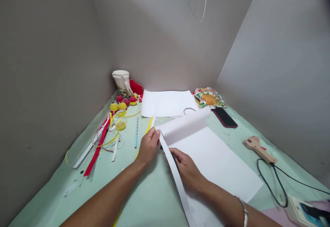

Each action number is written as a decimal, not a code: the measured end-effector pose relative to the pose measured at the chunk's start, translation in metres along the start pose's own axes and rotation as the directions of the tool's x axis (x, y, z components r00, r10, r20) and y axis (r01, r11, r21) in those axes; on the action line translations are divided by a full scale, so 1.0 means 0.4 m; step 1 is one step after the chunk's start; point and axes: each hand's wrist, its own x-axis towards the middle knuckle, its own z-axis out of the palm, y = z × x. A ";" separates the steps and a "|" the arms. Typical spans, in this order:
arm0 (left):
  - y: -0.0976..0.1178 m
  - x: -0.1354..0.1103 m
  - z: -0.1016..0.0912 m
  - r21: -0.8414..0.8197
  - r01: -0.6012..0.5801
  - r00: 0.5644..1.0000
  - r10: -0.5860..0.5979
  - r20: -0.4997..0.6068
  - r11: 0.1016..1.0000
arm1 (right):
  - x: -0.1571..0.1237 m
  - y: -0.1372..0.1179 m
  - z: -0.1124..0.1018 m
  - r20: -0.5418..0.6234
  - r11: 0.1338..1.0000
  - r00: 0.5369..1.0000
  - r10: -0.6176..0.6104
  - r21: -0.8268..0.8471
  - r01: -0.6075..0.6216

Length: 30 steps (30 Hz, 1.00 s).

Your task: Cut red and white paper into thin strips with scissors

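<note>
My left hand (149, 147) pinches the far left corner of a large white paper sheet (219, 158) lying on the pale green table. A narrow white strip (177, 180) hangs off the sheet's left edge and runs toward me. My right hand (187, 169) is closed around scissors (174, 161), of which only a dark bit shows beside the strip. The sheet's far end curls up into a roll (185, 123).
A second white sheet (167, 102) lies farther back. Red, white and yellow strips (100, 144), small yellow and red pieces (121, 106) and a cup (121, 80) sit at left. A snack packet (209, 98), phone (224, 117), glue gun (257, 148) with cord and a power strip (306, 211) lie right.
</note>
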 end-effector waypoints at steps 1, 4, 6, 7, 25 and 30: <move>-0.001 0.000 0.000 0.004 0.002 1.000 -0.002 0.002 1.000 | 0.000 0.000 0.000 0.002 1.000 1.000 0.001 0.006 -0.001; -0.002 0.000 -0.001 0.010 0.001 1.000 -0.001 0.010 1.000 | 0.000 -0.001 -0.002 0.004 1.000 1.000 0.003 -0.016 -0.003; -0.001 -0.002 -0.001 0.009 -0.001 1.000 0.001 0.013 1.000 | 0.000 -0.002 -0.003 0.002 0.999 1.000 0.002 -0.044 -0.002; -0.001 -0.003 -0.002 0.008 -0.002 1.000 0.002 0.013 1.000 | 0.000 -0.002 -0.004 0.000 0.999 1.000 0.002 -0.054 -0.002; -0.001 -0.001 -0.005 -0.030 -0.030 1.000 0.030 0.006 0.999 | 0.004 0.016 -0.008 -0.009 0.995 1.000 -0.021 -0.101 0.020; -0.005 0.001 -0.003 -0.024 -0.027 1.000 0.027 0.004 0.999 | 0.003 0.012 -0.008 0.003 0.995 1.000 -0.026 -0.100 0.026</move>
